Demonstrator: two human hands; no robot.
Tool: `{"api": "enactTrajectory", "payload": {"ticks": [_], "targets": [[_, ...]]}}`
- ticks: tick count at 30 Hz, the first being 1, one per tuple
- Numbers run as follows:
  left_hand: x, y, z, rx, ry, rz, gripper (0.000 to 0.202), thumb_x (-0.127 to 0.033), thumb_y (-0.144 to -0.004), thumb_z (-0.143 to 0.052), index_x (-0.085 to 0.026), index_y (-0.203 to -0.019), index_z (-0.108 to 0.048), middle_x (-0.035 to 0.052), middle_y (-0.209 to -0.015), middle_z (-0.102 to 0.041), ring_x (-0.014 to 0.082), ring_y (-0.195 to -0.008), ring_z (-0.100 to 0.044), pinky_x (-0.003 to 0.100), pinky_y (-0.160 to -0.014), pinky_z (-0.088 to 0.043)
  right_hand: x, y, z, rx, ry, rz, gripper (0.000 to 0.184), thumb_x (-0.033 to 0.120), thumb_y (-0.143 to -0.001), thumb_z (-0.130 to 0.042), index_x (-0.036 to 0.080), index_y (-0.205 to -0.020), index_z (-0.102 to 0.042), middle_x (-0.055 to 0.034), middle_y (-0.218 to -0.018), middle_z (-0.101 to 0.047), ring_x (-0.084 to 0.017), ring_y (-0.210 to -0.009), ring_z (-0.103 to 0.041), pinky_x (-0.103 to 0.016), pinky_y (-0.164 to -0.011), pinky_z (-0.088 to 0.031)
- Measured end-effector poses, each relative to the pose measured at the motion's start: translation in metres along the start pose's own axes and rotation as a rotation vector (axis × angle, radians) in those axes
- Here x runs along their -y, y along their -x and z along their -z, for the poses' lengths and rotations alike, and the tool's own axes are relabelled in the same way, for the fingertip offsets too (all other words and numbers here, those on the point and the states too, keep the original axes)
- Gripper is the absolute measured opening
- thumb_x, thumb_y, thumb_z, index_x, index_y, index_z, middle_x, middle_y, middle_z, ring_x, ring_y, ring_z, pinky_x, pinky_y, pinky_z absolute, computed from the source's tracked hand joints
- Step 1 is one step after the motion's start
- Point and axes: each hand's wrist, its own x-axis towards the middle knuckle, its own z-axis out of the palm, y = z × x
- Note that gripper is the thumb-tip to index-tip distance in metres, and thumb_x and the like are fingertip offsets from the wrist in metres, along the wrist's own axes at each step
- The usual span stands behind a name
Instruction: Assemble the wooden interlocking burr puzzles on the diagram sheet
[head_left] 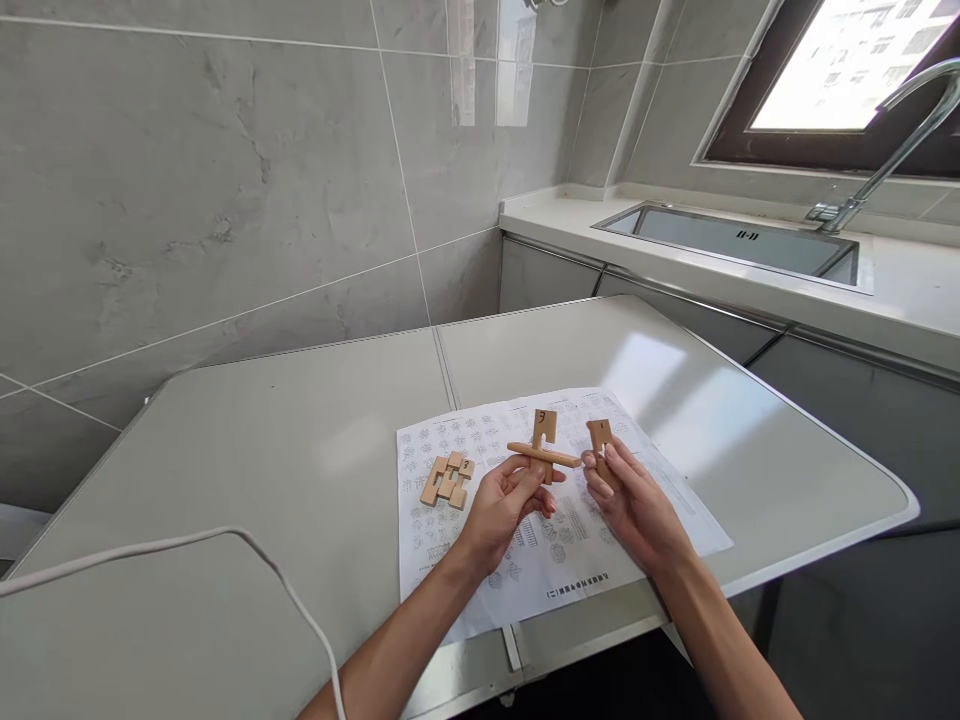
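Observation:
My left hand (504, 505) grips two crossed wooden puzzle pieces (544, 446): an upright notched one marked with a number and a flat bar lying across it. My right hand (628, 497) holds a third notched wooden piece (599, 436) upright, just to the right of the bar's end. Both hands hover over a printed instruction sheet (525, 560) on a grey folding table (300, 450). A small cluster of joined wooden pieces (448, 479) lies on the sheet, to the left of my left hand.
A white cable (247, 545) curves across the table's near left. Behind the table runs a counter with a steel sink (731, 240) and a tap (892, 150) under a window. A tiled wall stands at the back left.

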Motion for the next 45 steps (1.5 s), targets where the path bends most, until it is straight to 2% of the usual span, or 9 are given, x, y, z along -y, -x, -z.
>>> {"api": "enactTrajectory", "payload": {"ticks": [2, 8, 11, 13, 18, 25, 33, 39, 45], "targets": [[-0.0001, 0.0, 0.0002, 0.007, 0.003, -0.005, 0.042, -0.049, -0.091, -0.084, -0.013, -0.11, -0.074, 0.0151, -0.115, -0.077, 0.0116, -0.071, -0.065, 0.029, -0.071, -0.05, -0.0005, 0.0008, -0.0002, 0.015, 0.017, -0.012, 0.036, 0.048, -0.088, -0.089, 0.025, -0.093, -0.062, 0.002, -0.091, -0.066, -0.005, -0.056, -0.045, -0.017, -0.048, -0.041], [-0.002, 0.0008, -0.0003, 0.005, -0.006, -0.003, 0.043, -0.05, -0.09, -0.084, -0.013, -0.111, -0.073, 0.0143, -0.114, -0.077, 0.012, -0.07, -0.065, 0.03, -0.071, -0.049, -0.0007, 0.0012, -0.0008, 0.063, 0.096, -0.02, 0.033, 0.05, -0.095, -0.079, 0.024, -0.094, -0.06, 0.0089, -0.069, -0.047, -0.003, -0.042, -0.018, -0.019, -0.039, -0.024], [-0.0026, 0.0011, -0.0006, 0.004, -0.009, -0.007, 0.042, -0.05, -0.09, -0.084, -0.014, -0.109, -0.073, 0.0137, -0.112, -0.077, 0.0119, -0.07, -0.064, 0.03, -0.071, -0.049, -0.0008, 0.0021, -0.0011, 0.047, 0.103, 0.019, 0.04, 0.054, -0.094, -0.081, 0.023, -0.088, -0.056, 0.0085, -0.07, -0.051, -0.002, -0.042, -0.016, -0.019, -0.038, -0.02], [-0.0025, 0.001, -0.0005, 0.003, -0.008, -0.007, 0.041, -0.049, -0.09, -0.084, -0.014, -0.108, -0.073, 0.0138, -0.112, -0.077, 0.012, -0.07, -0.064, 0.03, -0.071, -0.049, -0.0014, 0.0033, -0.0009, 0.037, 0.118, 0.033, 0.042, 0.059, -0.092, -0.081, 0.025, -0.093, -0.058, 0.0095, -0.066, -0.051, -0.002, -0.041, -0.014, -0.018, -0.038, -0.017], [-0.0019, 0.0006, -0.0003, -0.003, -0.004, -0.008, 0.042, -0.05, -0.089, -0.085, -0.014, -0.109, -0.073, 0.0152, -0.114, -0.077, 0.0132, -0.07, -0.064, 0.03, -0.07, -0.047, -0.0023, 0.0053, 0.0001, 0.087, 0.156, -0.027, 0.042, 0.064, -0.095, -0.075, 0.027, -0.112, -0.064, 0.0152, -0.046, -0.023, -0.007, -0.041, -0.007, -0.02, -0.038, -0.017], [-0.0016, -0.0002, -0.0007, 0.007, 0.01, -0.002, 0.042, -0.049, -0.09, -0.085, -0.013, -0.107, -0.073, 0.016, -0.115, -0.077, 0.012, -0.069, -0.064, 0.029, -0.068, -0.046, -0.0008, 0.0069, 0.0, 0.188, 0.116, -0.06, 0.029, 0.053, -0.1, -0.073, 0.025, -0.104, -0.065, 0.0124, -0.056, -0.021, -0.01, -0.05, -0.008, -0.02, -0.044, -0.021], [-0.0005, 0.0002, -0.0006, 0.014, -0.022, -0.011, 0.042, -0.05, -0.091, -0.083, -0.013, -0.106, -0.071, 0.017, -0.115, -0.077, 0.0133, -0.07, -0.065, 0.03, -0.069, -0.047, -0.003, 0.0073, -0.0014, 0.202, 0.15, -0.013, 0.037, 0.06, -0.093, -0.08, 0.025, -0.101, -0.071, 0.0095, -0.059, -0.029, -0.01, -0.05, -0.015, -0.022, -0.046, -0.022], [0.0013, 0.0007, -0.0017, 0.055, -0.084, -0.055, 0.041, -0.051, -0.094, -0.079, -0.014, -0.109, -0.07, 0.0166, -0.114, -0.077, 0.0139, -0.069, -0.065, 0.03, -0.067, -0.046, -0.008, 0.0064, 0.0008, 0.205, 0.163, -0.006, 0.043, 0.06, -0.089, -0.084, 0.025, -0.113, -0.075, 0.01, -0.057, -0.03, -0.009, -0.049, -0.022, -0.022, -0.047, -0.025], [0.0025, 0.0, -0.0019, 0.046, -0.099, -0.054, 0.043, -0.053, -0.093, -0.08, -0.014, -0.106, -0.069, 0.0134, -0.108, -0.076, 0.0144, -0.069, -0.066, 0.03, -0.068, -0.047, -0.0098, 0.0057, 0.0024, 0.201, 0.185, 0.018, 0.041, 0.058, -0.089, -0.085, 0.025, -0.113, -0.077, 0.0098, -0.056, -0.033, -0.009, -0.049, -0.026, -0.023, -0.049, -0.025]]}}
